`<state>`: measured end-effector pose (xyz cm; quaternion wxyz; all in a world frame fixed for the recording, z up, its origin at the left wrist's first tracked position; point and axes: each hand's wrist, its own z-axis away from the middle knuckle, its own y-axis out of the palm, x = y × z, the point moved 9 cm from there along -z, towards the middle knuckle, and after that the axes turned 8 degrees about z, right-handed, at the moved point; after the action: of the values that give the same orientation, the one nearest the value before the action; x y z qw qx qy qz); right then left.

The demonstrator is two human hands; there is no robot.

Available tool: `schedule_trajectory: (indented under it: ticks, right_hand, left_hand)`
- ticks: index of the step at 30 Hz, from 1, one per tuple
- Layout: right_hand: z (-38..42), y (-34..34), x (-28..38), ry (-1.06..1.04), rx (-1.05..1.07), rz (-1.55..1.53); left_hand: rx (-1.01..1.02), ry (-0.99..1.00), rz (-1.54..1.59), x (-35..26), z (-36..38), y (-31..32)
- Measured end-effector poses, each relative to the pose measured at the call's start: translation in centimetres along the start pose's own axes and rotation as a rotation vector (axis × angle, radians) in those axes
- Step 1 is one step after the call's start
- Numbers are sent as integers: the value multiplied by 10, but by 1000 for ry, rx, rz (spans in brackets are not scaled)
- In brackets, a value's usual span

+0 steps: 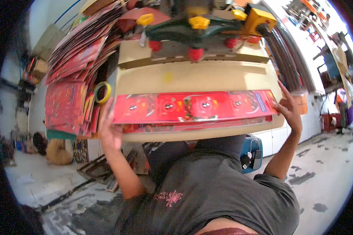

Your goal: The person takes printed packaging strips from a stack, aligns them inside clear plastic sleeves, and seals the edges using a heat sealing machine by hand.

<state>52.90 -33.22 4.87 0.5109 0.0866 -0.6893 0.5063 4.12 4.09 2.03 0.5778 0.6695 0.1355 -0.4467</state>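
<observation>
A long red printed cardboard sheet lies across the front of a cream-coloured machine table. More red printed sheets show under its front edge. At the sheet's left end is my left hand, its thumb and fingers closed around the corner. My right hand grips the opposite end, with the fingertips on the edge and one finger raised. Part of each grip is hidden by the sheet.
Behind the table stands a dark green machine frame with yellow knobs, red rollers or feet and a yellow switch box. Tall stacks of red printed sheets and a yellow tape roll sit at left.
</observation>
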Motion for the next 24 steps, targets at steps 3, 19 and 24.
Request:
schedule_trajectory:
  ticks: [3,19,24]
  right_hand:
    - [-2,-9,-5,71,-48,172]
    - [-22,189,316,-1030,-5,449]
    - [-17,249,388,-1264,44,356]
  left_hand:
    - [-58,67,-176,3,11,-2]
    - [94,418,-371,-37,61,30]
    - [75,442,-438,-46,70,41]
